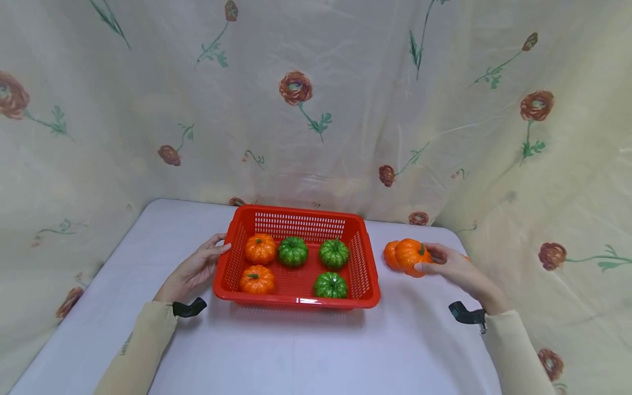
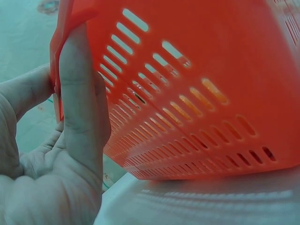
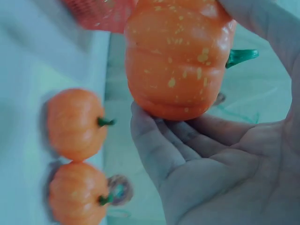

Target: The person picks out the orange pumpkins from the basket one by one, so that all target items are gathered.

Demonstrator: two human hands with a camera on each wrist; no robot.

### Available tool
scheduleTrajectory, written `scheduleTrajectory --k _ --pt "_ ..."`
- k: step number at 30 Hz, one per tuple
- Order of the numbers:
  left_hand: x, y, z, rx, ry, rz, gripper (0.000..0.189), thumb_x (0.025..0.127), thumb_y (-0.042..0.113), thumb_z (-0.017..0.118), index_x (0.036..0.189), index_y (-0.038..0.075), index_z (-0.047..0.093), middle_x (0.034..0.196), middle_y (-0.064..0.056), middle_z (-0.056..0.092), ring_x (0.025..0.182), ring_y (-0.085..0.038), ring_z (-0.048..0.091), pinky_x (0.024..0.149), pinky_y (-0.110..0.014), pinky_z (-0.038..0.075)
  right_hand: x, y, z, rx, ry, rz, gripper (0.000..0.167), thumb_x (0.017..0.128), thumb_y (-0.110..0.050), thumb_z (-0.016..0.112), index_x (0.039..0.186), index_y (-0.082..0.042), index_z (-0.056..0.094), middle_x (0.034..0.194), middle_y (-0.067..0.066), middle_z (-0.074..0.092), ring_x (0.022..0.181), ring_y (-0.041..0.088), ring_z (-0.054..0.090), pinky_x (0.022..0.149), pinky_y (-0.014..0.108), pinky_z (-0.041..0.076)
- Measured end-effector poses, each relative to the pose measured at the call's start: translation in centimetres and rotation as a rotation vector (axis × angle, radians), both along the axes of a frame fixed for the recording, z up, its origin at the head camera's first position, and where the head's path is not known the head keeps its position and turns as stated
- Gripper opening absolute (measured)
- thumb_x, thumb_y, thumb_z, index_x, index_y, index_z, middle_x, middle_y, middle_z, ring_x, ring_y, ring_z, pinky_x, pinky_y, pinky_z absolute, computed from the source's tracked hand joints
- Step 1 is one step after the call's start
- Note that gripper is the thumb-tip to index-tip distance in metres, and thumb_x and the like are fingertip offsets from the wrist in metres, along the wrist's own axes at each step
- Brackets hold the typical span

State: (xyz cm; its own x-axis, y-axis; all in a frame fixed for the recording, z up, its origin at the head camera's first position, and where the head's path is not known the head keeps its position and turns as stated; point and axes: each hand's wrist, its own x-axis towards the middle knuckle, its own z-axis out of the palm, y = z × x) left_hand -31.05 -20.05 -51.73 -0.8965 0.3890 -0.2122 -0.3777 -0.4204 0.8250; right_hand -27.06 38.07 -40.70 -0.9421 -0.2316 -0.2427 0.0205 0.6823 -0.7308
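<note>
A red plastic basket [image 1: 296, 300] with slotted walls holds two orange pumpkins [image 1: 260, 248] and three green pumpkins [image 1: 293, 252]. At its left end, my left hand [image 1: 199, 265] grips the rim [image 2: 55, 61] between thumb and fingers. To the right of the basket, my right hand [image 1: 451, 266] holds a small orange pumpkin [image 3: 178, 61] with a green stem, thumb on one side and fingers on the other. Two more orange pumpkins [image 3: 77, 124] sit side by side on the table in the right wrist view; in the head view the held pumpkin and hand partly cover them.
The white table [image 1: 296, 351] has rounded far corners. Behind it and along both sides hangs a cream curtain [image 1: 345, 109] printed with flowers. A dark strap mount [image 1: 189, 308] is on my left wrist, and another [image 1: 466, 314] on my right.
</note>
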Motion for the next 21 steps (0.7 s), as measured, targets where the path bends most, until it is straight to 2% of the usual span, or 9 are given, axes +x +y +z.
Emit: scheduleTrajectory --k 4,10,21 --pt "0.0 0.0 0.2 -0.006 0.002 -0.005 0.043 0.097 0.018 0.059 0.131 0.022 0.032 0.143 -0.009 0.041 0.113 -0.023 0.064 0.092 -0.036 0.054 0.2 1.1 -1.3 0.034 -0.054 -0.049 0.092 0.088 -0.051 0.065 0.151 -0.001 0.020 0.153 0.025 0.030 0.139 0.043 0.031 0.109 0.065 0.033" --pt "0.0 -0.1 0.1 -0.019 0.010 -0.010 0.046 0.098 0.018 0.057 0.135 0.022 0.031 0.146 -0.011 0.038 0.115 -0.023 0.063 0.093 -0.036 0.053 0.3 1.7 -3.7 0.077 -0.044 -0.051 0.093 0.087 -0.047 0.067 0.147 0.009 0.023 0.149 0.032 0.031 0.136 0.047 0.034 0.108 0.063 0.035" --pt "0.0 -0.1 0.0 -0.013 0.008 -0.012 0.043 0.099 0.018 0.055 0.135 0.023 0.032 0.145 -0.010 0.039 0.118 -0.026 0.061 0.093 -0.037 0.053 -0.2 1.5 -6.8 0.123 -0.058 -0.073 0.092 0.083 -0.048 0.071 0.145 0.006 0.030 0.147 0.031 0.036 0.133 0.047 0.036 0.106 0.065 0.036"
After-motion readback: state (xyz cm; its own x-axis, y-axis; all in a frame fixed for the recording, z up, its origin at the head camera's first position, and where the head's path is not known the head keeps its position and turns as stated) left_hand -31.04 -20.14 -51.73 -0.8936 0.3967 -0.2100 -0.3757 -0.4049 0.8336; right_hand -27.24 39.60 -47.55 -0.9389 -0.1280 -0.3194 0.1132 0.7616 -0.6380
